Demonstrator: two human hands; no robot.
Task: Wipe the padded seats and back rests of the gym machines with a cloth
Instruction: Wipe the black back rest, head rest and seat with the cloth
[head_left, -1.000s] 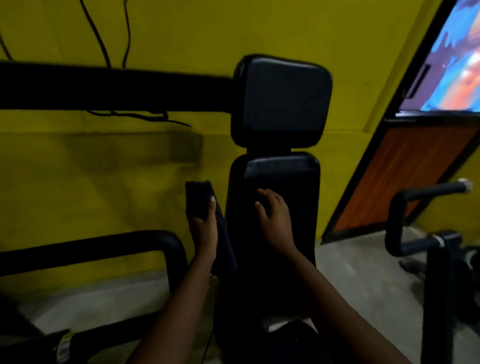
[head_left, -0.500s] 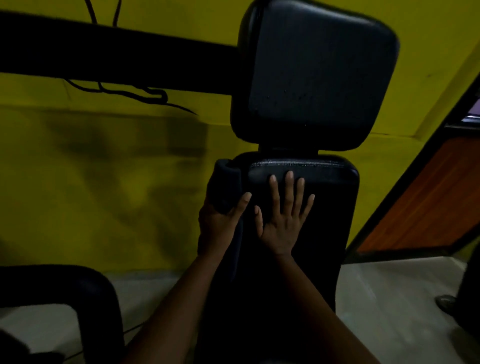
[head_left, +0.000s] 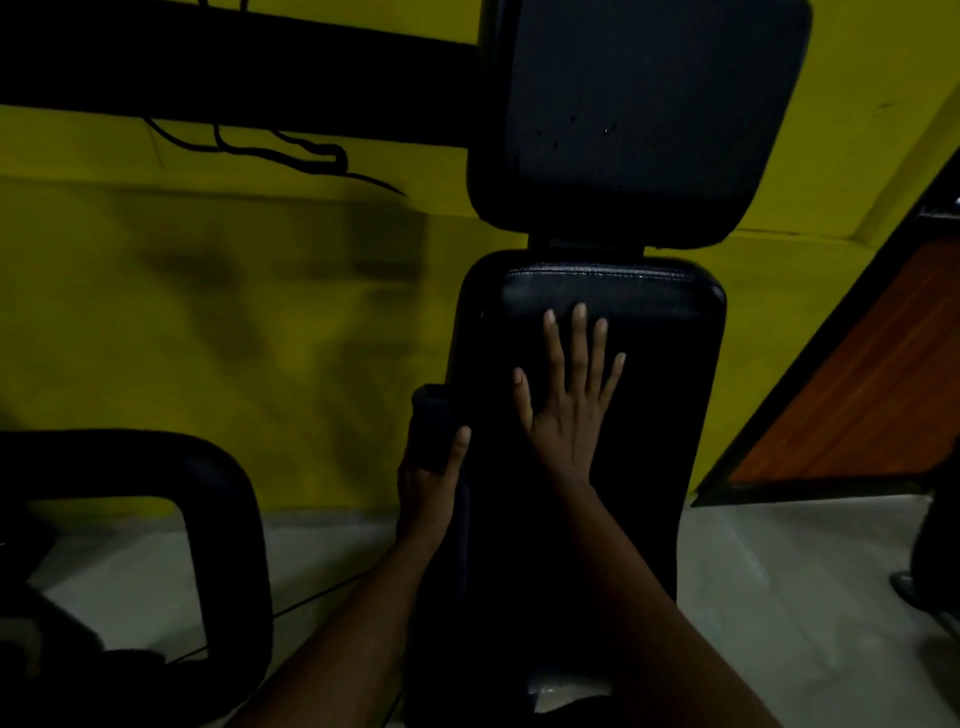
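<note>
Dim yellow walls (head_left: 208, 322) and a pale concrete floor (head_left: 779, 597) lie behind the black padding. Nearest, the left hand (head_left: 428, 488) grips a dark cloth (head_left: 428, 421). The cloth is bunched into a thick roll that stands above the fist, with the thumb laid along it. The hand sits at the left side edge of the lower back rest (head_left: 654, 426), so the cloth is at the pad's flank rather than its face, though the dark hides whether they actually touch. That placement reads as working the side edge, or readying the cloth to sweep across.

The right hand (head_left: 569, 410) lies flat on the front of the same pad, fingers straight and spread, holding nothing. It likely steadies the pad against the rubbing.

The back rest is black and vinyl-looking, tall and narrow, with rounded corners. A stitched band near its top catches a faint sheen. It is too dark to tell whether the surface is damp or dusty. Above it, across a short gap, sits a wider, squarish head pad (head_left: 639, 119) with a few light specks. Farther back a black beam (head_left: 234, 67) crosses the wall, with cables (head_left: 291, 153) hanging beneath.
</note>
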